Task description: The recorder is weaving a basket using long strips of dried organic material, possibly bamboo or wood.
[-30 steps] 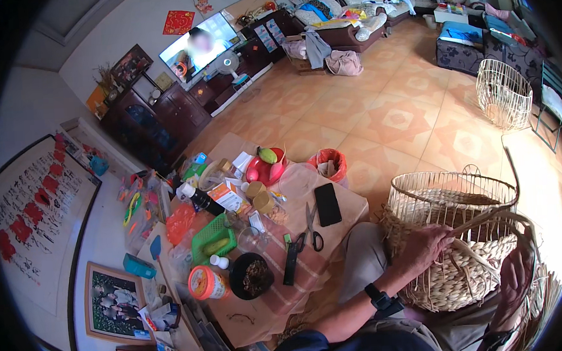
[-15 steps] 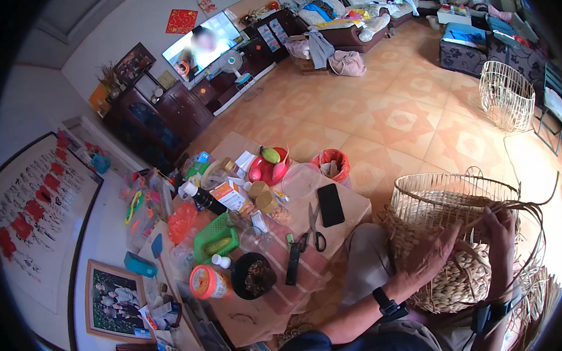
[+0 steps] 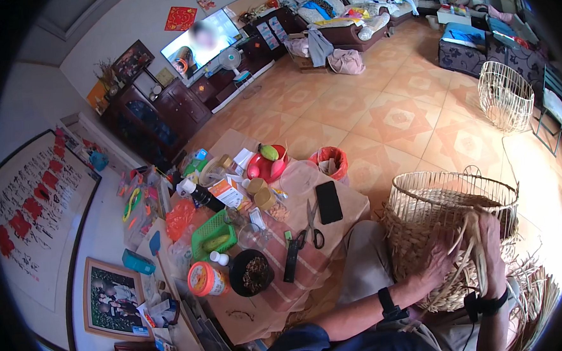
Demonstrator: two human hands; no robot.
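Note:
A woven straw basket [image 3: 414, 222] with a bare wire rim and upright wires rests in front of my body at the lower right. My left hand [image 3: 439, 256] is closed at the basket's near side, its fingers curled against the weave by a straw strand. Close beside it, my right hand [image 3: 490, 244] pinches pale straw strands [image 3: 470, 245] that run down between the two hands. Some of the fingertips are hidden behind the strands and the hands. Each wrist wears a black strap.
Loose straw [image 3: 541, 295] lies right of the basket. To the left, a low table [image 3: 352, 203] bears scissors [image 3: 312, 228], a phone [image 3: 329, 203], a black bowl [image 3: 251, 272] and a green basket [image 3: 211, 233]. A red bin [image 3: 334, 163] and a wire frame [image 3: 507, 97] stand beyond.
My right hand has come down and toward my left hand, drawing the long strands from the basket's right rim to its near side. The left hand has shifted slightly, staying at the weave.

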